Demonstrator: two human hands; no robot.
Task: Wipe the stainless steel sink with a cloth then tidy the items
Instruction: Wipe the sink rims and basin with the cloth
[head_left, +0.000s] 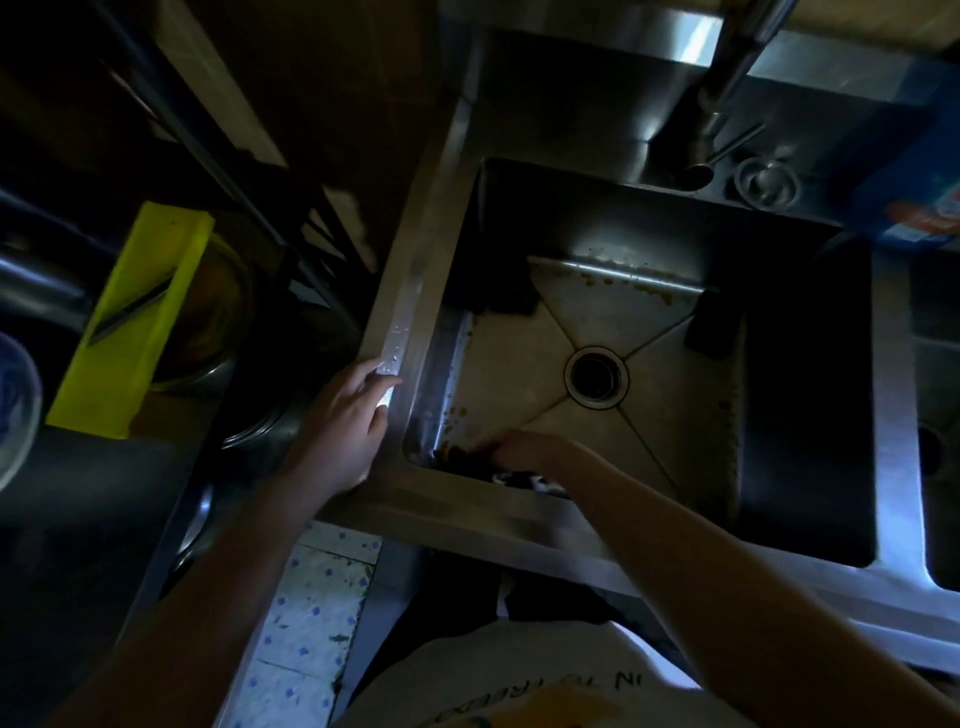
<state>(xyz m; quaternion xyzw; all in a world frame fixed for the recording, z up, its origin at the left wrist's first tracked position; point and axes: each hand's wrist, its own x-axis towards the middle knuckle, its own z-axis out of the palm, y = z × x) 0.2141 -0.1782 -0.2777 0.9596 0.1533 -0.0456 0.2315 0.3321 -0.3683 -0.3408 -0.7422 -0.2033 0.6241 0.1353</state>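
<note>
The stainless steel sink (410, 291) fills the middle of the view, with a round drain (596, 376) in its floor and brown grime along the back and left edges. My right hand (530, 451) is down in the near left corner of the basin and grips a dark cloth (519, 477) pressed against the bottom; the cloth is partly hidden under the hand. My left hand (347, 421) rests on the sink's left rim, fingers fairly straight.
A faucet (727, 88) hangs over the back of the basin, with a round strainer (768, 182) beside it. A blue packet (914, 202) sits at the back right. A yellow-green board (135, 322) lies over a metal bowl at the left. A second basin (940, 364) adjoins on the right.
</note>
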